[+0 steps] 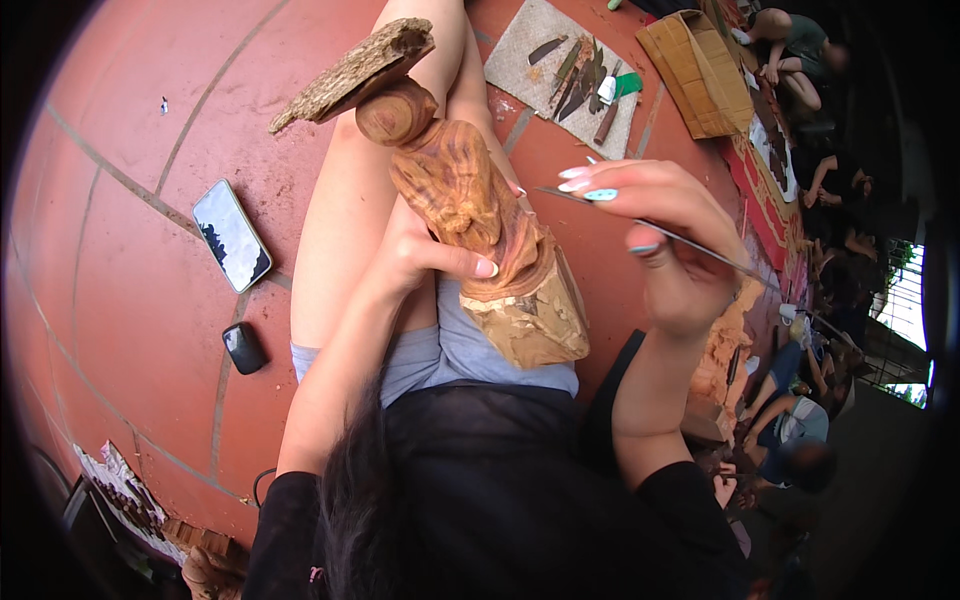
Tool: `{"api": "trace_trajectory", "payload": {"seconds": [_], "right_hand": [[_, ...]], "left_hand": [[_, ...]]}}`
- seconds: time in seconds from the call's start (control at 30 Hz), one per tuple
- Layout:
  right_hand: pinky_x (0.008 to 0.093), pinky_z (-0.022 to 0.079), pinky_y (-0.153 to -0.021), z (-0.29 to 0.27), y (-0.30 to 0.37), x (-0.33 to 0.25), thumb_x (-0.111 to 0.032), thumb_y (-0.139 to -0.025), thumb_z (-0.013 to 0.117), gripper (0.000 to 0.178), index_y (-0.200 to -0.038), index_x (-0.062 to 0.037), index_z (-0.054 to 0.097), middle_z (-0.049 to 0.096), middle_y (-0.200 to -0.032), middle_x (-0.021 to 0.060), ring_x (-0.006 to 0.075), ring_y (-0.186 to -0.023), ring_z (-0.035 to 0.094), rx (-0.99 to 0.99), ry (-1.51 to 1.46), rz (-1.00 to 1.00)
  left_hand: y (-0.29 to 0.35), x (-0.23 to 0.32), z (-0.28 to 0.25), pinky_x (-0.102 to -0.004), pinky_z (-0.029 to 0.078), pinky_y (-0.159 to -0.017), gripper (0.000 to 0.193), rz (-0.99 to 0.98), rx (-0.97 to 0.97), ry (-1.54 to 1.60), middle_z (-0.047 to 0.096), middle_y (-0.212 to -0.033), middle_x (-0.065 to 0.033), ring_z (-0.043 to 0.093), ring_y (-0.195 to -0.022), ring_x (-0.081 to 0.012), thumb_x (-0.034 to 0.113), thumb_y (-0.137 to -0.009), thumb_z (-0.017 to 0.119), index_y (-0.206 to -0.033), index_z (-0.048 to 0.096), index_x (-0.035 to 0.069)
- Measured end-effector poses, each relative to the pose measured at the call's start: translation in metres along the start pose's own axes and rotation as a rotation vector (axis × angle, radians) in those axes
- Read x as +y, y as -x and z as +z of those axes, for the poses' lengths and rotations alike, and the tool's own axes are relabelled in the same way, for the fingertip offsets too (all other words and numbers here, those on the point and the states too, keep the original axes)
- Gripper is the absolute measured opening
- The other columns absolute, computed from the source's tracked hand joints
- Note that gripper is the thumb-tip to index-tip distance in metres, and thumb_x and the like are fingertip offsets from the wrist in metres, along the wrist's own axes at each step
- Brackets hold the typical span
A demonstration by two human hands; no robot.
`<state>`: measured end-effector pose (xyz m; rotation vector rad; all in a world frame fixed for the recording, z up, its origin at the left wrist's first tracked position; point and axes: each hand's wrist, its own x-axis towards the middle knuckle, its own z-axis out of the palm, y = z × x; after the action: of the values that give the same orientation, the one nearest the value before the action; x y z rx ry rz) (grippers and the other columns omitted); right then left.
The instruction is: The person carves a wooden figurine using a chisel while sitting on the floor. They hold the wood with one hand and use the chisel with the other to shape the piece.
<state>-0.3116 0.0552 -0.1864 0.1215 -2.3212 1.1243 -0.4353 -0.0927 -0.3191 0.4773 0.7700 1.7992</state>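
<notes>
Black cloth shirt below, left hand clasps a ridged wooden carving

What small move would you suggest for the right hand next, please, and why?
I would probably ease the right hand leftward, bringing the tip of the thin metal tool toward the wood carving. In this view a small gap separates that tip from the carving, and the left hand grips the carving with its thumb across the front.
</notes>
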Motion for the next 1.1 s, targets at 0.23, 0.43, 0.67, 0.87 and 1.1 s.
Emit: {"api": "trace_trajectory", "payload": {"seconds": [0.23, 0.43, 0.67, 0.87, 1.1], "right_hand": [[0.0191, 0.051, -0.067, -0.037, 0.029, 0.0, -0.025, -0.091, 0.067, 0.075, -0.144, 0.0066, 0.025, 0.05, -0.129, 0.0282, 0.0174, -0.07, 0.065, 0.407, -0.149, 0.218], [0.0201, 0.05, -0.063, -0.045, 0.033, 0.011, -0.028, -0.086, 0.072, 0.09, -0.147, 0.007, 0.015, 0.049, -0.133, 0.0253, 0.0137, -0.059, 0.062, 0.537, -0.405, 0.217], [0.0207, 0.045, -0.049, -0.035, 0.063, 0.041, -0.036, -0.097, 0.054, 0.047, -0.117, 0.0068, 0.05, 0.067, -0.072, 0.0103, 0.011, -0.043, 0.054, 0.335, -0.873, 0.226], [0.0178, 0.039, -0.041, 0.011, 0.061, 0.024, -0.03, -0.098, 0.057, 0.038, -0.096, 0.0079, 0.061, 0.061, -0.055, 0.0082, 0.008, -0.044, 0.054, 0.456, -0.372, 0.471], [0.0178, 0.043, -0.049, 0.033, 0.063, 0.027, -0.01, -0.093, 0.065, 0.016, -0.092, 0.0051, 0.063, 0.065, -0.072, 0.0071, 0.0059, -0.056, 0.058, 0.53, -0.334, 0.484]], "left_hand": [[-0.015, -0.004, -0.011, -0.0369, 0.048, -0.096, 0.073, 0.092, -0.032, 0.074, 0.065, -0.108, -0.0132, 0.063, -0.102, -0.0234, -0.004, -0.047, 0.082, -0.116, 0.055, -0.004], [-0.028, -0.012, -0.012, -0.0394, 0.048, -0.097, 0.074, 0.086, -0.098, 0.125, 0.065, -0.11, -0.016, 0.063, -0.105, -0.0262, -0.004, -0.048, 0.082, -0.117, 0.054, -0.005], [-0.037, -0.023, -0.002, -0.0429, 0.049, -0.097, 0.076, 0.067, -0.097, 0.184, 0.063, -0.114, -0.0171, 0.063, -0.108, -0.0293, -0.007, -0.049, 0.08, -0.12, 0.051, -0.006], [-0.042, -0.03, 0.002, -0.0517, 0.048, -0.1, 0.093, -0.006, -0.03, 0.119, 0.058, -0.115, -0.017, 0.06, -0.111, -0.0393, -0.011, -0.047, 0.077, -0.13, 0.036, 0.001], [-0.044, -0.045, -0.011, -0.0549, 0.047, -0.102, 0.102, -0.024, -0.055, 0.111, 0.056, -0.115, -0.017, 0.059, -0.112, -0.0433, -0.01, -0.046, 0.077, -0.135, 0.029, 0.005]]}}
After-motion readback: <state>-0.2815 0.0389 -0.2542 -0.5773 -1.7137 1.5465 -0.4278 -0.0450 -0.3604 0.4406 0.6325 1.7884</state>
